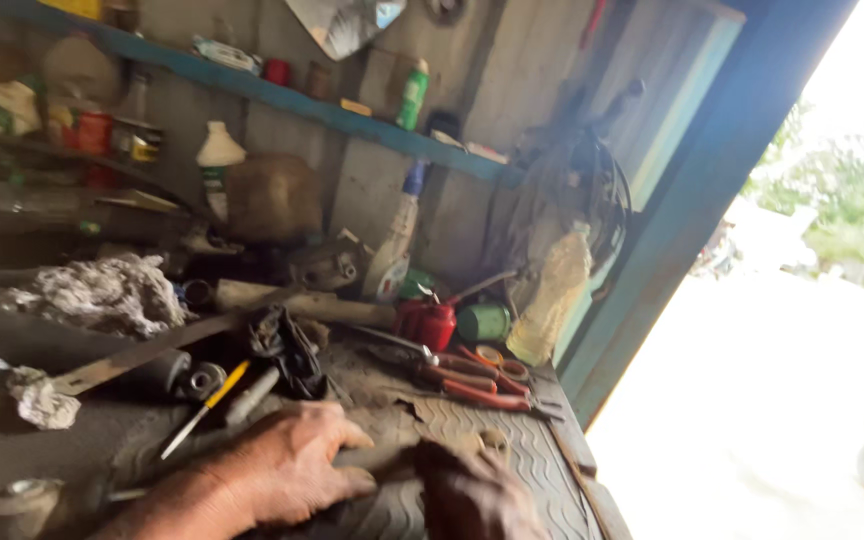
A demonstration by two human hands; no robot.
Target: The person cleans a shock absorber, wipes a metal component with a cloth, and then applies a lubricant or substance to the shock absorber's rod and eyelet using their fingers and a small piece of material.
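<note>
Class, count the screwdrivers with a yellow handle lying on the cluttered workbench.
1. The yellow-handled screwdriver lies on the bench just above the left hand, beside a black rubber piece. Others may be hidden in the clutter.

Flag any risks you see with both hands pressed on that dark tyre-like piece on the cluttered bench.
The left hand and right hand press on the dark treaded rubber. Red-handled pliers lie just beyond, so a slip could drive knuckles into them. The yellow-handled screwdriver beside the left hand might get knocked off.
</note>
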